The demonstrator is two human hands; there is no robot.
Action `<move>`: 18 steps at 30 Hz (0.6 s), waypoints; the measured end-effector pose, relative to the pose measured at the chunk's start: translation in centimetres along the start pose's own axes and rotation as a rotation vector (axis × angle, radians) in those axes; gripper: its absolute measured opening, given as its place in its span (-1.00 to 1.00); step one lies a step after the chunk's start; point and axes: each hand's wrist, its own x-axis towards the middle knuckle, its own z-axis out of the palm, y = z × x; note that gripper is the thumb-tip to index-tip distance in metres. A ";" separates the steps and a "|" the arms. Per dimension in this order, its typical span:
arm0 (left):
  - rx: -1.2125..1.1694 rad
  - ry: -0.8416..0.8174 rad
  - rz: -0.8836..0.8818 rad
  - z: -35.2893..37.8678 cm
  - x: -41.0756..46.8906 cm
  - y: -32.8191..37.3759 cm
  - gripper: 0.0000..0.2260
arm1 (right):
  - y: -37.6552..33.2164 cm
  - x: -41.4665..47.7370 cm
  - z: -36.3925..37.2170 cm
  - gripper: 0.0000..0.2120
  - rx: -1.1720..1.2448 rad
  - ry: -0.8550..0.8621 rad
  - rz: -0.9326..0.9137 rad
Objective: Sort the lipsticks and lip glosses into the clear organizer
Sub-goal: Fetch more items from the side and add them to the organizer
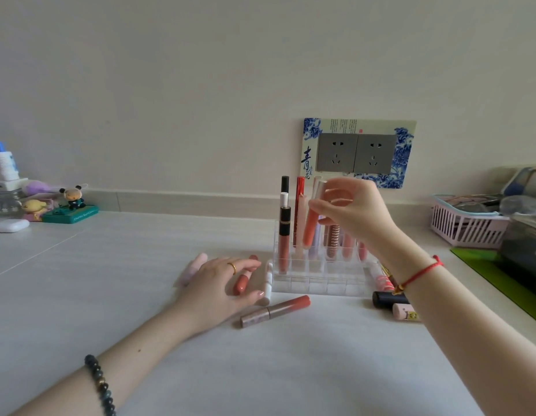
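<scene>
Lipsticks and lip glosses about halfway sorted, judging by the count. Clear organizer (317, 283) sitting mid-table (140, 265), back rows already stocked: black-capped gloss (284, 235) upright at the left end, tall red tube (299, 205) just behind it, several pink and brown glosses standing further right. Front cells showing nothing inside, as far as can be seen through the plastic.

Right hand (353, 211) up over those back rows, thumb and fingertips pinching a coral gloss (311, 226) just below its pale cap, tube slightly tilted, lower end down among the standing ones. Inside a cell or hanging just above it? Impossible to tell from here.

Left hand (218, 283) low on the table, fingers spread and nearly straight, lying over a coral lipstick (241, 284) without gripping it.

Plenty waiting outside: white tube (268, 283) against the organizer's left wall, pale pink tube (194, 265) beyond the left hand, long rose gloss (275, 311) lying in front. Off to the right, a pink striped tube (382, 280) beside the organizer, then a black lipstick (388, 299) and a pink cartoon lipstick (406, 312) partly hidden behind the right wrist.

Seven or so loose pieces to go, plus the one in the air.
</scene>
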 end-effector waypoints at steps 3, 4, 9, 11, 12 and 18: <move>0.001 0.020 0.017 0.1 -0.4 -0.5 -0.53 | 0.7 -0.1 0.6 -0.75 -0.052 0.015 -0.010; -0.007 0.022 0.021 0.1 -0.5 -0.7 -0.56 | 0.9 -0.1 0.8 -0.74 -0.068 0.018 -0.017; 0.018 -0.028 0.018 -0.1 -0.5 -0.7 -0.56 | 1.6 -0.2 1.4 -0.67 -0.102 0.007 -0.011; 0.041 -0.041 0.013 -0.1 -0.5 -0.7 -0.57 | 1.8 -0.3 1.6 -0.67 -0.116 -0.003 -0.005; 0.049 -0.045 0.012 -0.1 -0.5 -0.7 -0.55 | 2.0 -0.3 1.7 -0.68 -0.121 -0.005 -0.003; 0.024 -0.026 0.054 -0.2 -0.5 -0.6 -0.43 | 2.8 -0.5 2.3 -0.66 -0.188 -0.027 0.000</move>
